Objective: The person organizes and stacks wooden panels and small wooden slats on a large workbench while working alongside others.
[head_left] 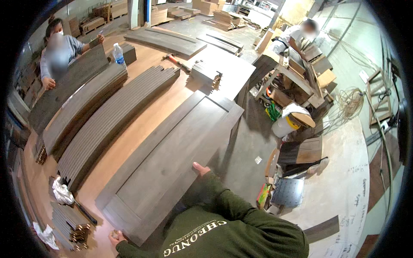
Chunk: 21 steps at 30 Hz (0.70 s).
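Note:
A grey-brown cabinet door (165,155) with a recessed centre panel lies face up along the near side of the table in front of me. My right hand (201,168) grips its near long edge, the thumb on top and the other fingers hidden beneath. By the door's left end is my left hand (115,237), its fingers curled together over the tabletop. Something small and pale may be between them, but I cannot make it out. Long stacks of grey-brown strips (120,116) stand beyond the door.
A bundle of short strips (71,223), a dark-handled tool (86,213) and crumpled white cloth (63,191) lie left. Farther off are a water bottle (118,55) and a red-handled hammer (176,62). One co-worker (64,56) holds a board; another (297,38) bends over a bench.

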Tool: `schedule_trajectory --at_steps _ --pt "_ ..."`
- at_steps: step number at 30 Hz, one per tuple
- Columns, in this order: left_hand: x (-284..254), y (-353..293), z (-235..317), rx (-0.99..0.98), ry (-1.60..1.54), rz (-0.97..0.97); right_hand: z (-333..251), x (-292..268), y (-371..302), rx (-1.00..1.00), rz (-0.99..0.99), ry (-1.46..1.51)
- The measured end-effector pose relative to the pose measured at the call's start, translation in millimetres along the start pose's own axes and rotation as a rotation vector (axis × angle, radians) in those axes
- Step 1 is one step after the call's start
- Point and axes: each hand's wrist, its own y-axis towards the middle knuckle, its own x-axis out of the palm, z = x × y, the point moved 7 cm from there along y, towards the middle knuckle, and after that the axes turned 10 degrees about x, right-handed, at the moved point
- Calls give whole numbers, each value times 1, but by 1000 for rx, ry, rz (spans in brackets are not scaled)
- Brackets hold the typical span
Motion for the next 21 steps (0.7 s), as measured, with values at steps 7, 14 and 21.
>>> schedule_trajectory --at_steps 7,14,21 --pt "21 73 39 67 451 68 32 -25 16 39 -118 -189" --pt "81 101 114 640 -298 193 101 -87 39 192 85 598" --pt "230 -53 460 1058 -417 -621 134 -179 108 190 180 1044"
